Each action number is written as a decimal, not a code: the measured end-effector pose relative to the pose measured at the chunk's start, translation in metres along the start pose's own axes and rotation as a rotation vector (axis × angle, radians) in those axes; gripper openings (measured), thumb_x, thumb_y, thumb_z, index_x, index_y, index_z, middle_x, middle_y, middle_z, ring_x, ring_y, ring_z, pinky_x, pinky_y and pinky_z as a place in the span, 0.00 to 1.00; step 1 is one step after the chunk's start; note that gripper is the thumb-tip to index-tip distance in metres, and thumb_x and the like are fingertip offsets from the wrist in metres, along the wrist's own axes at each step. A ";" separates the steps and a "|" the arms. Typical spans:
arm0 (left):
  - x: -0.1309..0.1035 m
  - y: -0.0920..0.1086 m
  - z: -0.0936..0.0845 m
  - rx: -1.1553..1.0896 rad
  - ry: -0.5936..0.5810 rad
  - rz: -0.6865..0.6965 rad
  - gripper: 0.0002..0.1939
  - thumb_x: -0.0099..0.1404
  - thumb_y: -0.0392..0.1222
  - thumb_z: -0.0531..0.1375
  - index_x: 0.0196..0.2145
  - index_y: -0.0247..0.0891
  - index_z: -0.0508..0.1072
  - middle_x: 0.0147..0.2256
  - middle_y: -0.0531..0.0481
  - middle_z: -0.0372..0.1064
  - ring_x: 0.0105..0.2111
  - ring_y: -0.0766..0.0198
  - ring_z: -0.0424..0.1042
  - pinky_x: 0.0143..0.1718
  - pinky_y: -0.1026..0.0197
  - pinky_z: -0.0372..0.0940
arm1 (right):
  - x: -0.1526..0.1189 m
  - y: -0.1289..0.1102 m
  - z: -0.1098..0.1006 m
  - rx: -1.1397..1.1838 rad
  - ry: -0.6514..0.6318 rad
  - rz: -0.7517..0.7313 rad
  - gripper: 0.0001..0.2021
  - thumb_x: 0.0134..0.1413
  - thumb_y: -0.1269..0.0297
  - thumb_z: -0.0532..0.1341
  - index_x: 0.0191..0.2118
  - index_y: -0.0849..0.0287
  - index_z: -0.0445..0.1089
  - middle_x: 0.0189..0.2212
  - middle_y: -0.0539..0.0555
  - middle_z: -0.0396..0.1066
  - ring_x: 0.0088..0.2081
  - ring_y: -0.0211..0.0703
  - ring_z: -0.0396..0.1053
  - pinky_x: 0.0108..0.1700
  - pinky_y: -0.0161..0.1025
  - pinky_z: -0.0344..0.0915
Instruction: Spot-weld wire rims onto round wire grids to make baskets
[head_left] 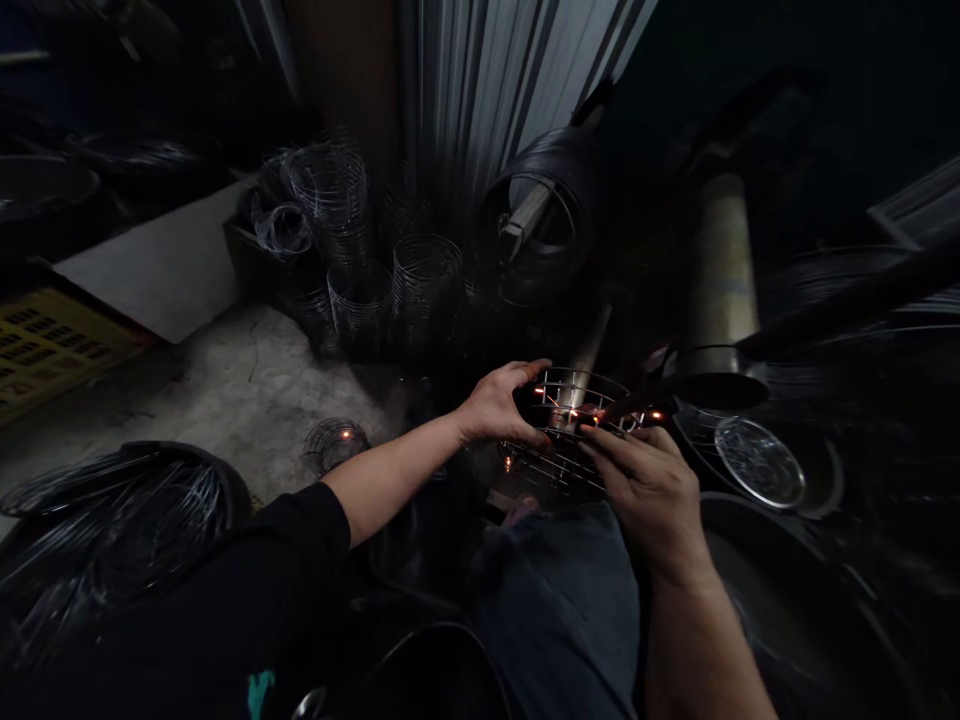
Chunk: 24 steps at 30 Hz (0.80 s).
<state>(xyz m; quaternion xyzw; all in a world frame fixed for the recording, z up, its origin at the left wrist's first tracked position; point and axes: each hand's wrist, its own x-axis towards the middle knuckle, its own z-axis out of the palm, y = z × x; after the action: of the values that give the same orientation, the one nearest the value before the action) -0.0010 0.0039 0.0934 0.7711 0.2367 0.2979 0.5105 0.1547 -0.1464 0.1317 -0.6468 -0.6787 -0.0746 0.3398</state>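
Observation:
A round wire frame (555,465) is held between my two hands, with orange sparks glowing on and around it. My left hand (501,405) grips its left side, thumb and fingers spread around the rim. On the right, my right hand (649,480) has its fingers pressed against the near right part of the frame. A dark metal rod meets the frame close to my right fingertips, and a pale metal cylinder (589,350) slants behind it. A thick upright metal cylinder (720,270) rises beyond my right hand.
Stacked wire baskets (427,275) stand behind the hands. A wire coil (551,230) hangs near a corrugated sheet (517,80). At the left are a tub of wires (236,485) and a yellow crate (60,340). A round wire mesh (760,462) lies at the right.

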 end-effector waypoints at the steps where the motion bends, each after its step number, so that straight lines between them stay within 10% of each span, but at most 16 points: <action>1: 0.000 0.000 0.000 0.000 0.001 -0.006 0.54 0.32 0.43 0.74 0.59 0.37 0.61 0.55 0.41 0.61 0.52 0.51 0.65 0.55 0.51 0.62 | -0.003 -0.003 -0.002 0.025 0.035 0.055 0.09 0.58 0.65 0.60 0.42 0.57 0.76 0.29 0.53 0.75 0.33 0.43 0.66 0.38 0.41 0.66; 6: 0.008 0.002 0.000 0.014 0.013 -0.042 0.55 0.30 0.43 0.74 0.59 0.37 0.62 0.55 0.42 0.62 0.52 0.50 0.65 0.56 0.51 0.61 | -0.027 -0.025 -0.012 0.399 0.242 0.528 0.16 0.54 0.62 0.64 0.49 0.56 0.72 0.42 0.55 0.74 0.39 0.45 0.73 0.47 0.46 0.68; 14: 0.021 -0.009 0.000 -0.001 0.059 -0.030 0.57 0.30 0.46 0.75 0.60 0.39 0.60 0.57 0.41 0.59 0.56 0.48 0.61 0.60 0.49 0.55 | -0.069 -0.023 0.005 0.574 0.059 0.724 0.15 0.50 0.57 0.65 0.42 0.61 0.76 0.23 0.53 0.73 0.25 0.43 0.71 0.33 0.41 0.71; 20: -0.011 -0.062 0.023 -0.294 0.038 -0.199 0.78 0.25 0.44 0.76 0.66 0.42 0.34 0.65 0.34 0.43 0.63 0.46 0.50 0.60 0.41 0.53 | -0.092 -0.022 0.003 0.273 -0.159 0.390 0.28 0.51 0.53 0.63 0.57 0.57 0.65 0.50 0.59 0.70 0.50 0.52 0.69 0.47 0.47 0.70; 24: -0.021 -0.082 0.040 -0.609 0.086 -0.334 0.63 0.29 0.40 0.74 0.63 0.40 0.51 0.60 0.36 0.55 0.55 0.50 0.62 0.52 0.44 0.64 | -0.085 -0.043 -0.008 0.079 -0.196 0.120 0.19 0.59 0.54 0.58 0.51 0.59 0.70 0.42 0.58 0.74 0.44 0.49 0.73 0.40 0.41 0.72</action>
<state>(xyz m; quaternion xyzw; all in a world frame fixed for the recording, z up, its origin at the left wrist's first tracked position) 0.0070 -0.0063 0.0006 0.5206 0.2813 0.2993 0.7485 0.1121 -0.2278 0.1044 -0.6765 -0.6712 0.0361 0.3008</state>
